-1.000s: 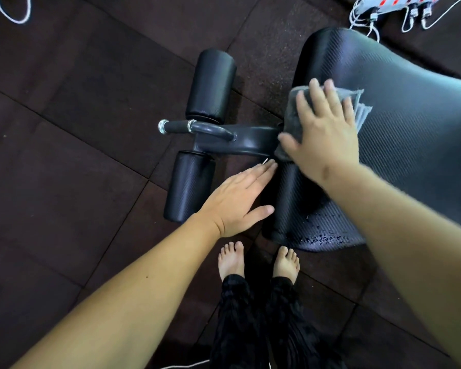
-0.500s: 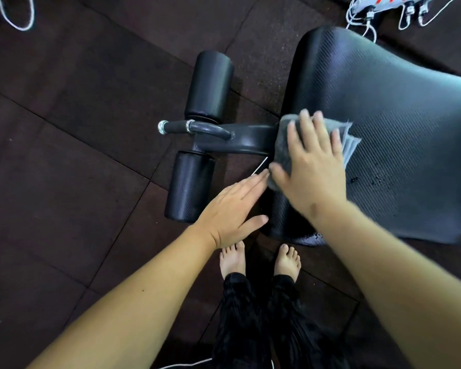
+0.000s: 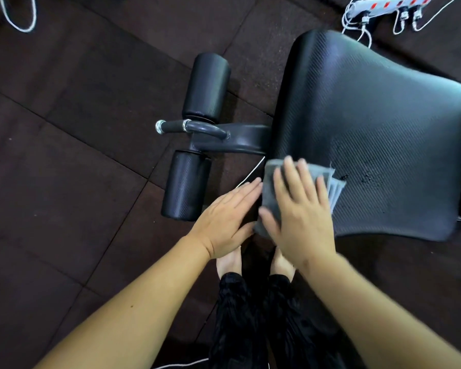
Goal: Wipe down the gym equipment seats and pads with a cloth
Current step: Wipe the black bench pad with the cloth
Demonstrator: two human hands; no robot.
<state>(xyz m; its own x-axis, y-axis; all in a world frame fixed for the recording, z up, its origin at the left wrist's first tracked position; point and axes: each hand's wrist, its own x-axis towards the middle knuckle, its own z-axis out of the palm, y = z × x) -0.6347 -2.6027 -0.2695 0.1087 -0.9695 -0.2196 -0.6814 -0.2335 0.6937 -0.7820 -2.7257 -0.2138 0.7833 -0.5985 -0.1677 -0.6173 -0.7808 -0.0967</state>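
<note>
A black textured bench seat pad (image 3: 378, 123) fills the right of the head view. A folded grey cloth (image 3: 273, 179) lies on its near left corner. My right hand (image 3: 298, 209) presses flat on the cloth with fingers spread. Beside it, my left hand (image 3: 224, 222) rests flat against the seat's near left edge, fingers straight. Small wet drops (image 3: 367, 179) show on the pad just right of the cloth. Two black roller pads (image 3: 205, 86) (image 3: 186, 185) sit on a metal bar (image 3: 232, 142) left of the seat.
Dark rubber floor tiles (image 3: 77, 155) surround the bench. A white power strip (image 3: 389, 4) with plugs and white cables lies at the top right. A white cord loop (image 3: 19, 20) is at the top left. My bare feet (image 3: 229, 262) stand just below the seat's near edge.
My right hand has dragged the cloth from the seat's far left edge toward me to its near left corner. The left hand has stayed at the seat's edge.
</note>
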